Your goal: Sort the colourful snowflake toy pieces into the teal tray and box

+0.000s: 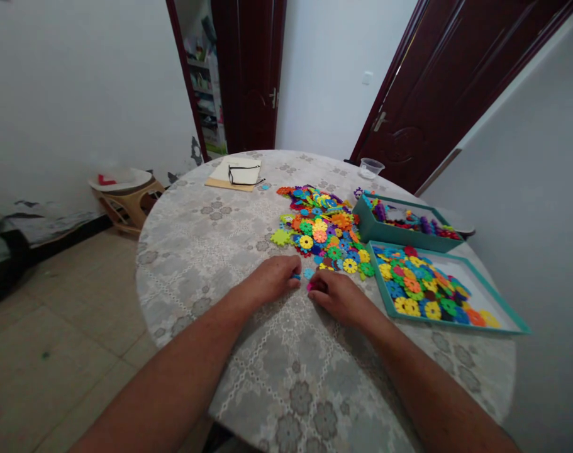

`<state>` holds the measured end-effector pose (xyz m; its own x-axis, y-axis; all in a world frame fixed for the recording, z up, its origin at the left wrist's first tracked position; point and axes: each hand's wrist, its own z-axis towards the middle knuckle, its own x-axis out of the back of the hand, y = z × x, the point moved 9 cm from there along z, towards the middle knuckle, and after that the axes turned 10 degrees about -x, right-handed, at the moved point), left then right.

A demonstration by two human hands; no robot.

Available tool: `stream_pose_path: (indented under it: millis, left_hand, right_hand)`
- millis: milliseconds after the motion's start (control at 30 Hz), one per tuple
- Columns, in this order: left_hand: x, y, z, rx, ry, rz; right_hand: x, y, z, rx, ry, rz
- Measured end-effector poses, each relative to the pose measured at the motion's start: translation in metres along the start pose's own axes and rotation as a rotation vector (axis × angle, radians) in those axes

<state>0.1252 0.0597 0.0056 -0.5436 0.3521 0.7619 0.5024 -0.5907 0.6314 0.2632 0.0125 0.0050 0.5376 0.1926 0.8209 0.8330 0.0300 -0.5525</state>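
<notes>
My left hand (277, 278) is closed in a pinch on a small blue disc (296, 277), most of it hidden by the fingers. Close to its right, my right hand (334, 292) grips a pink disc (309, 286) between thumb and fingers. A light blue notched disc (308, 274) lies between the two hands, at the near edge of a heap of colourful flower-shaped plastic discs (319, 236). Both hands rest low over the patterned tablecloth (211, 245).
To the right stand a shallow teal box lid (496, 292) with many discs and a deeper teal box (385, 231) with joined pieces. Behind them is a clear plastic bowl (371, 167). Glasses (243, 176) lie on a paper pad (220, 170) at the back left.
</notes>
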Motion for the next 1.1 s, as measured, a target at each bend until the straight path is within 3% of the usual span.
stream_pose_path:
  millis: [167, 300, 500, 600, 900, 1100]
  left_hand:
    - [-0.004, 0.002, 0.009, -0.045, 0.057, -0.085]
    - [-0.01, -0.004, 0.014, -0.028, 0.045, -0.057]
    - [-0.013, -0.007, 0.022, 0.041, 0.008, 0.058]
    - [-0.014, -0.005, 0.026, 0.067, -0.029, 0.123]
    - [-0.019, -0.005, 0.049, 0.035, -0.122, 0.121]
    - [-0.023, 0.007, 0.046, -0.044, -0.093, 0.083]
  right_hand:
    - [0.004, -0.001, -0.003, 0.016, 0.058, 0.049]
    - [0.009, 0.001, -0.01, 0.032, 0.0, 0.119]
    - [0.044, 0.058, -0.012, -0.099, 0.085, 0.219]
    - [0.046, 0.077, -0.011, -0.146, 0.096, 0.196]
    - [0.036, 0.056, -0.006, -0.16, 0.164, 0.083]
    - [0.038, 0.054, -0.003, -0.107, 0.23, 0.043]
